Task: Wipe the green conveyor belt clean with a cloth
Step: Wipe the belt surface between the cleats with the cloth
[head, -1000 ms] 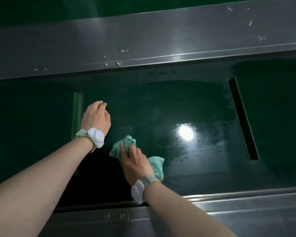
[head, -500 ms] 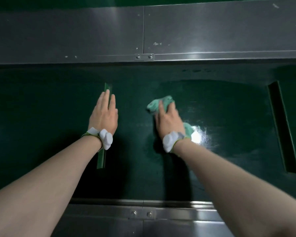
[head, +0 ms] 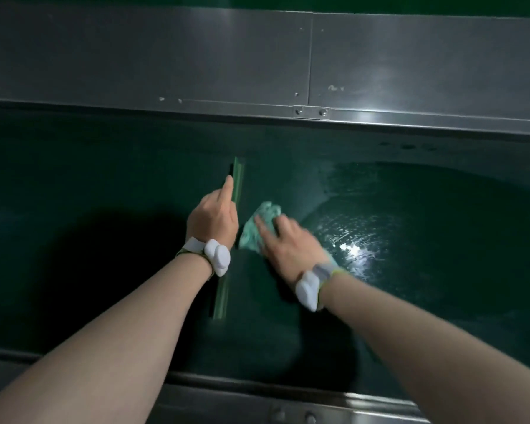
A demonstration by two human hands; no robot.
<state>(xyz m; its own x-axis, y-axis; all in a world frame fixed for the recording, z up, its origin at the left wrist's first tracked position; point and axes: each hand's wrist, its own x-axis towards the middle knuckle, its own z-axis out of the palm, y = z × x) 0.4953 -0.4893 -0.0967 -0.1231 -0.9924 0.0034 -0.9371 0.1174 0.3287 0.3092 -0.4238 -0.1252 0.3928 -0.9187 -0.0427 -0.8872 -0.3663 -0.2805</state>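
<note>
Head view, left to right. Green conveyor belt [head: 104, 185] spans the frame between two steel side rails [head: 166, 62]. Left hand [head: 213, 217] rests on the belt against a raised green cleat [head: 237, 182], index finger straight along it; other fingers hidden, holds nothing. Just right of the cleat, right hand [head: 288, 243] presses flat, fingers extended, on a crumpled teal cloth [head: 259, 224]. Further right, wet streaks and a glare spot [head: 352, 249].

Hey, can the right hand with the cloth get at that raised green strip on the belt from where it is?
Probably yes. The cloth under the right hand lies just beside the green strip, though the left hand rests over the strip's middle stretch.
</note>
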